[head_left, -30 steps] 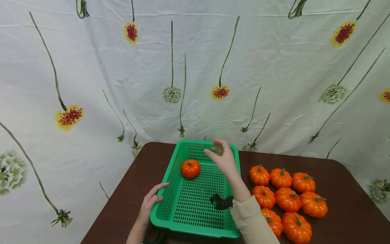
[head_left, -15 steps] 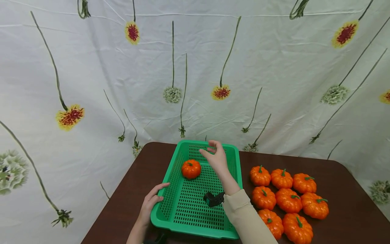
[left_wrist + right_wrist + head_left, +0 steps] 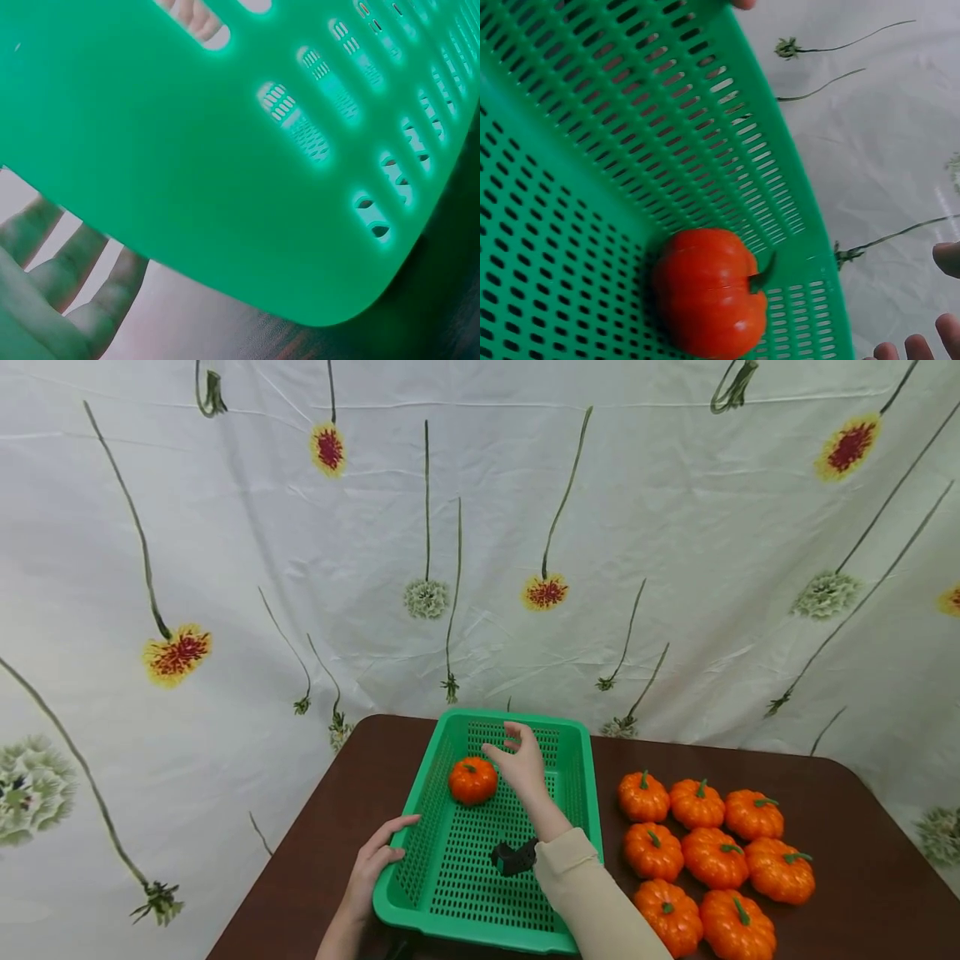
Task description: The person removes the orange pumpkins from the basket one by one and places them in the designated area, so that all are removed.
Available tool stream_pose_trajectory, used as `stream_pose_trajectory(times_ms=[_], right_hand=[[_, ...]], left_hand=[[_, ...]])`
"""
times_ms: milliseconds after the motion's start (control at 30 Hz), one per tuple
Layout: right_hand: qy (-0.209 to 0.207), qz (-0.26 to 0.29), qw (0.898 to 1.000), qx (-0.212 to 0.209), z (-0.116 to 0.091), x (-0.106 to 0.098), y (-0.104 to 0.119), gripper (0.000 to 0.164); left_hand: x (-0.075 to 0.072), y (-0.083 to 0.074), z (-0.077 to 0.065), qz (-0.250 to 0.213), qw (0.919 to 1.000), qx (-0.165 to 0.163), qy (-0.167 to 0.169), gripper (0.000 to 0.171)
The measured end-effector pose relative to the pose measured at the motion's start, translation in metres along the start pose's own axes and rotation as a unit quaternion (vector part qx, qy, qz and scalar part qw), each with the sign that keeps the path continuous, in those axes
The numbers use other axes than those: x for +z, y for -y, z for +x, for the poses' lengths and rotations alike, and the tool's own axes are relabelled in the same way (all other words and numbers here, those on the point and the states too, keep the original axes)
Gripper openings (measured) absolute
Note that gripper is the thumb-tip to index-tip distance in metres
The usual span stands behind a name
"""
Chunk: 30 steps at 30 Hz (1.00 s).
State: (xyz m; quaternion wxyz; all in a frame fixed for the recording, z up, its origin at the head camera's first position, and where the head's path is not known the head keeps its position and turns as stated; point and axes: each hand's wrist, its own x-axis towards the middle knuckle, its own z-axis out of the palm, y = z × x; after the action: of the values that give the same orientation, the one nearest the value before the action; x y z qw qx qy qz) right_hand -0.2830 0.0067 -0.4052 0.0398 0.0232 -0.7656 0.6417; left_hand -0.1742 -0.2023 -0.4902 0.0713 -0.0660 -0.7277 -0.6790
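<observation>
A green plastic basket (image 3: 487, 933) with slotted walls stands on the table. My left hand (image 3: 366, 864) grips its left rim, and in the left wrist view the fingers (image 3: 112, 296) pass behind the green edge. One small orange pumpkin (image 3: 473, 781) with a green stem sits inside, toward the back left corner. Above the back part of the basket hovers my right hand (image 3: 523, 768), fingers loosely bent with nothing in them. The right wrist view has the pumpkin (image 3: 709, 292) against the basket wall and my right fingertips (image 3: 919, 349) apart from it.
Several similar orange pumpkins (image 3: 711, 857) lie in rows on the dark brown table (image 3: 847, 827), right of the basket. Behind the table hangs a white cloth (image 3: 360, 527) printed with flowers. A black strap device (image 3: 513, 858) is on my right wrist.
My right hand has moved left and slightly down over the basket, closer to the pumpkin inside. The left hand stays on the rim, and the pumpkins keep their places.
</observation>
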Motion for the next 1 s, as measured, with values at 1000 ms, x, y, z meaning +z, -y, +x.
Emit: stream_pose_trajectory(times_ms=[1000], right_hand=[[0.057, -0.12, 0.99, 0.047, 0.003, 0.021, -0.052, 0.073]], left_hand=[[0.001, 0.004, 0.0, -0.014, 0.9998, 0.012, 0.001, 0.046]])
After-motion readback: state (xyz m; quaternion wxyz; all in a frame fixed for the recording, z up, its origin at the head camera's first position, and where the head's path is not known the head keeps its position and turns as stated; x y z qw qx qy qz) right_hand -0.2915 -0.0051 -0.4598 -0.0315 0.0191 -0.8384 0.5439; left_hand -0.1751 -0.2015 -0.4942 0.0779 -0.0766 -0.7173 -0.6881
